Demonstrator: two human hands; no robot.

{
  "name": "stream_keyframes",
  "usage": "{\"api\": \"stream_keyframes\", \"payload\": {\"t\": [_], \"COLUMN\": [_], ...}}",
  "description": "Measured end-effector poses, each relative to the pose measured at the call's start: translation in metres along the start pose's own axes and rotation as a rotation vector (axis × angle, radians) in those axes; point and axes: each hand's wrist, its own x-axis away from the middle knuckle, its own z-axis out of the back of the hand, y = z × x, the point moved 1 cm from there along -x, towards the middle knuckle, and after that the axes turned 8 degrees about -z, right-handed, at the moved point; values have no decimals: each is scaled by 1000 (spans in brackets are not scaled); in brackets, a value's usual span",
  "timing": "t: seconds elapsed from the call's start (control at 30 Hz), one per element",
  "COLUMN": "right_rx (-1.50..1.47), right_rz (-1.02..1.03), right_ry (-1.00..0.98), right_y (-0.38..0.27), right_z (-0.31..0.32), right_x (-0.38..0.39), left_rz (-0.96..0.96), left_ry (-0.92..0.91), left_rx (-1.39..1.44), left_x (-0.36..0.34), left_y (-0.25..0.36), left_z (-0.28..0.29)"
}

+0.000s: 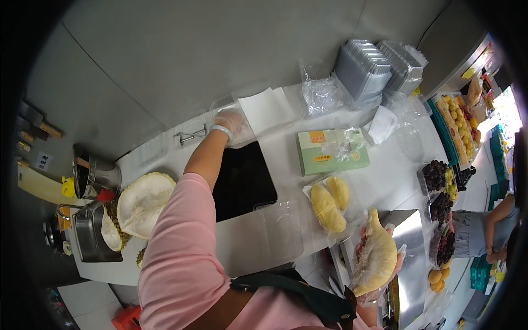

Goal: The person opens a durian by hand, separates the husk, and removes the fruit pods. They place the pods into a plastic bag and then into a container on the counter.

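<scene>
My left hand [229, 121], in a clear plastic glove, reaches to the back of the counter. Its fingers curl at a clear plastic container [212, 108], beside a stack of white sheets [268, 110]; the fingertips are partly hidden. Low on the right, my gloved right hand [391, 234] holds a long, pale yellow piece of durian flesh [377, 256] with clear plastic around it. More durian pieces [328, 206] lie on the counter between my arms. An opened durian husk [144, 203] with a white inside rests left of my left arm.
A black flat panel [245, 181] lies mid-counter, near a green box [333, 151] and a clear tray [281, 228]. Stacked clear containers [363, 69] stand at the back. A metal sink [96, 236] is far left; a person [489, 220] stands right, behind fruit crates [456, 126].
</scene>
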Motion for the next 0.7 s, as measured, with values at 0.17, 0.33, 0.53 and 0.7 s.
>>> {"api": "stream_keyframes", "payload": {"t": [0.17, 0.33, 0.53, 0.7], "right_rx": [-64, -130, -204, -178], "right_rz": [-32, -142, -259, -284], "right_ry": [-17, -56, -151, -367], "right_y": [-1, -3, 11, 52], "right_z": [-2, -4, -24, -48], "right_x": [-17, -29, -37, -50], "left_rz": [-8, -138, -156, -102], "left_ry": [99, 195, 359, 423], "left_rx": [-87, -286, -127, 272], "left_x": [-4, 29, 103, 232], "left_y": [-19, -37, -67, -66], "left_z": [3, 19, 61, 78]}}
